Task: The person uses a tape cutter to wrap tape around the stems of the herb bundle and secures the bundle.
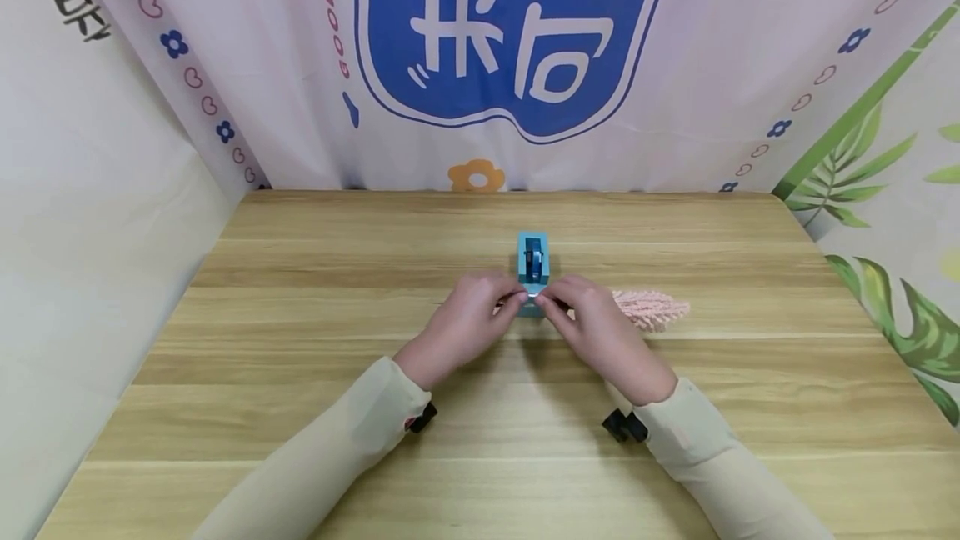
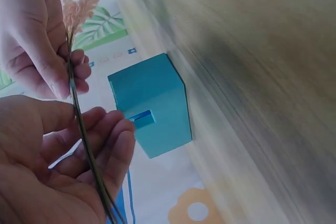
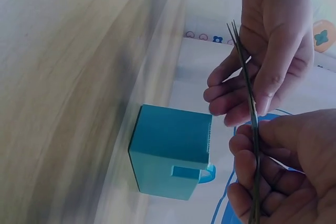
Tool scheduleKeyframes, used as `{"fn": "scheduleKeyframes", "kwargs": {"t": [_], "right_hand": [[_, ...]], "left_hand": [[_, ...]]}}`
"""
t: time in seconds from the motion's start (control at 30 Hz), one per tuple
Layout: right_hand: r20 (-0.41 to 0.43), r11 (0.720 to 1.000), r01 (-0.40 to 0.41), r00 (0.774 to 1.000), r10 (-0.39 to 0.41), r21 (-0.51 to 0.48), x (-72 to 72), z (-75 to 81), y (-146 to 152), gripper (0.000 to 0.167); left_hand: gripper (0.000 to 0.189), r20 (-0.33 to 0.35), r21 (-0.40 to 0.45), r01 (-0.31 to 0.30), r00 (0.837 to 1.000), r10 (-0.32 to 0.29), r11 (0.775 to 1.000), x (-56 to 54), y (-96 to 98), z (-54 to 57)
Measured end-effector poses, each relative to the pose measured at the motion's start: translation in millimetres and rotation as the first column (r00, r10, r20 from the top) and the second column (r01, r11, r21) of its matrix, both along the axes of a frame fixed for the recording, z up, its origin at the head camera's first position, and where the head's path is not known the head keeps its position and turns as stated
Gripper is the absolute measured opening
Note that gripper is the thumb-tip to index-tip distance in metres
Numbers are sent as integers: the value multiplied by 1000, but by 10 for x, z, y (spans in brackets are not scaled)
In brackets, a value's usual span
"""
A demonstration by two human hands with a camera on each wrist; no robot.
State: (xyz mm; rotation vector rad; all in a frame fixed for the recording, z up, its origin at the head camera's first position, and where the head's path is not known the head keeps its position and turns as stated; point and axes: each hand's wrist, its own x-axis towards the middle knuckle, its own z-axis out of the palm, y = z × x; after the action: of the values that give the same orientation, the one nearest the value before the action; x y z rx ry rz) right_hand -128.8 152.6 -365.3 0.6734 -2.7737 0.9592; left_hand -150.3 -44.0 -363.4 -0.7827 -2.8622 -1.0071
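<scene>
A bunch of thin stems with pink feathery flower heads [image 1: 651, 309] lies across both hands, the heads out to the right. My left hand [image 1: 474, 315] pinches the stems [image 2: 84, 135] between thumb and fingers, towards their bare ends. Close beside it, my right hand [image 1: 592, 327] pinches the same stems nearer the flower heads. Between the thumbs, a small shiny patch shows on the stems [image 3: 252, 103]; whether it is tape cannot be told. Just beyond the fingertips stands a teal tape dispenser [image 1: 533, 250] with a blue roll inside.
The dispenser stands on a wood-grain table [image 1: 337, 257]. A printed curtain [image 1: 300, 65] hangs along the table's back edge, with a leaf-patterned cloth [image 1: 892, 190] to the right. Small black devices [image 1: 626, 425] sit at both sleeve cuffs.
</scene>
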Motion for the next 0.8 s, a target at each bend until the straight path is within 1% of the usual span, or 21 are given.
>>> {"fn": "scheduleKeyframes", "kwargs": {"t": [0.07,0.17,0.3,0.5,0.6,0.7,0.8], "right_hand": [[2,1000,10,1000,-10,3,16,15,-4,21],[2,1000,16,1000,-16,-5,28,24,-9,21],[-3,1000,13,1000,-13,-16,30,14,-9,21],[-18,999,43,999,-43,8,55,14,-11,23],[-27,998,59,998,-58,29,65,23,-6,25],[-43,996,75,996,-73,40,71,35,12,23],[-65,995,88,994,-85,40,78,38,40,20]], "left_hand": [[19,-10,-6,19,1000,-19,1000,32,-6,4],[18,-39,6,47,998,-47,999,63,-13,4],[14,-72,33,76,995,-74,997,81,-25,-7],[13,-75,79,91,994,-85,993,93,-25,-18],[13,-86,87,96,992,-89,992,87,-17,-24],[13,-93,93,103,991,-94,990,78,-7,-35],[12,-86,98,103,992,-95,990,74,0,-39]]}}
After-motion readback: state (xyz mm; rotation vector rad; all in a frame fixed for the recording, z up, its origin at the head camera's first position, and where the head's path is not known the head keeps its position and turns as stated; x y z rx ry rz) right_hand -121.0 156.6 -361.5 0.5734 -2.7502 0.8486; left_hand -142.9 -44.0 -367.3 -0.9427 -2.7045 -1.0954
